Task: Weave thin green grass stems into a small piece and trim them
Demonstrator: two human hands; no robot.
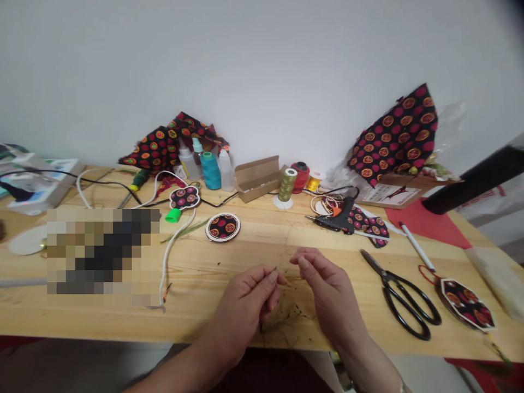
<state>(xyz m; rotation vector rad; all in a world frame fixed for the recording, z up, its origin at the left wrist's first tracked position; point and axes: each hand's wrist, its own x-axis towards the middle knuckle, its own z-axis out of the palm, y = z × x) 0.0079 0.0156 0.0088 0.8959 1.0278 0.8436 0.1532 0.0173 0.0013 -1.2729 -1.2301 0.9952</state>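
My left hand (249, 297) is closed above the front of the wooden table (192, 295), its thumb and forefinger pinched together. Something thin and dark shows at those fingertips, too small to name. A short gap away, my right hand (331, 286) is also closed in a pinch, and whatever lies between its fingers is too fine to make out. Below and between both hands hangs or lies a wispy tangle of olive-green strands (286, 319) with dark specks. Black-handled scissors (399, 292) rest right of my right hand. Beyond my left hand lies a round fabric-covered disc (223, 227).
Behind stand thread spools, including an olive one (287, 185), bottles, and a small cardboard box (257, 180). A glue gun (341, 218) lies right of centre. At far right are a white pen (417, 246) and an octagonal fabric piece (466, 303). A white cable (166, 262) crosses the left side.
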